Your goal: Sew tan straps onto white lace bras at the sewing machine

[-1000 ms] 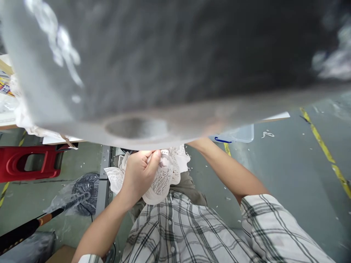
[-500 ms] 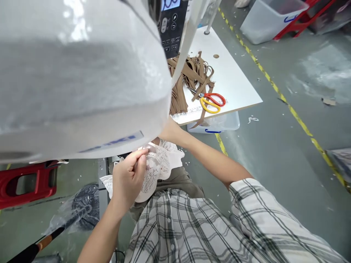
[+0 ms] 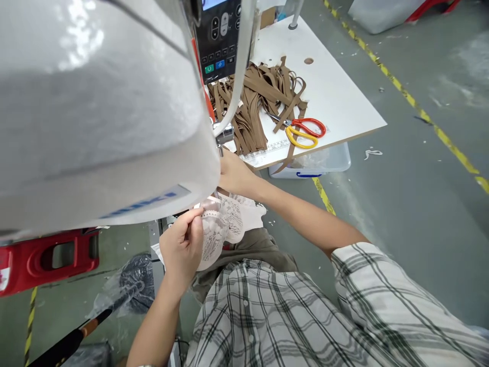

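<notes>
The machine [image 3: 114, 127] hid less than before, so the work showed better: the left hand [image 3: 179, 247] pinched white lace [image 3: 213, 239] near the bench's [image 3: 336, 97] near edge, but the right hand's [image 3: 237, 176] grip was hidden.

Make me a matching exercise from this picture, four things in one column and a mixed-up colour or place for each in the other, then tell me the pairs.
Things:
1. lace garment
2. scissors
3. fabric strips
4. plastic stool

Colours and places:
A. one red handle, one yellow
B. all red, at the picture's left edge
C. white, pinched in the left hand
D. brown, heaped on the white tabletop

Right pairs: 1-C, 2-A, 3-D, 4-B.
</notes>
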The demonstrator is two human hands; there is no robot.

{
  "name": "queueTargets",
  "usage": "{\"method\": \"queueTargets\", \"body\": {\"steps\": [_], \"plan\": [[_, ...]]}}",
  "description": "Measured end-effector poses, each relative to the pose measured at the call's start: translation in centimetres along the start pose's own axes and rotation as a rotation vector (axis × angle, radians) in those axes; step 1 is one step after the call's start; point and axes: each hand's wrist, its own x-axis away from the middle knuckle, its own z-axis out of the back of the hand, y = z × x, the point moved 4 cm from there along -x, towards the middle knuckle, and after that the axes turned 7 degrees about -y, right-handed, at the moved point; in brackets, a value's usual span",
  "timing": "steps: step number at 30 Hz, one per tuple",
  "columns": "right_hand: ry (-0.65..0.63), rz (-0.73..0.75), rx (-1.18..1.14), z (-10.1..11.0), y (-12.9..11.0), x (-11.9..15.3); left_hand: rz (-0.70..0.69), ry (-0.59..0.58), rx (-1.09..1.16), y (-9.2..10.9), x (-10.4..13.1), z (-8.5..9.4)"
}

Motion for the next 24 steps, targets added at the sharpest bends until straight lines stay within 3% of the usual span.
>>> {"method": "queueTargets", "body": {"steps": [24], "plan": [[0.046, 0.006, -0.031, -0.6, 0.1, 0.1, 0.021, 0.103, 0.048, -2.0, 0.7, 0.2]]}}
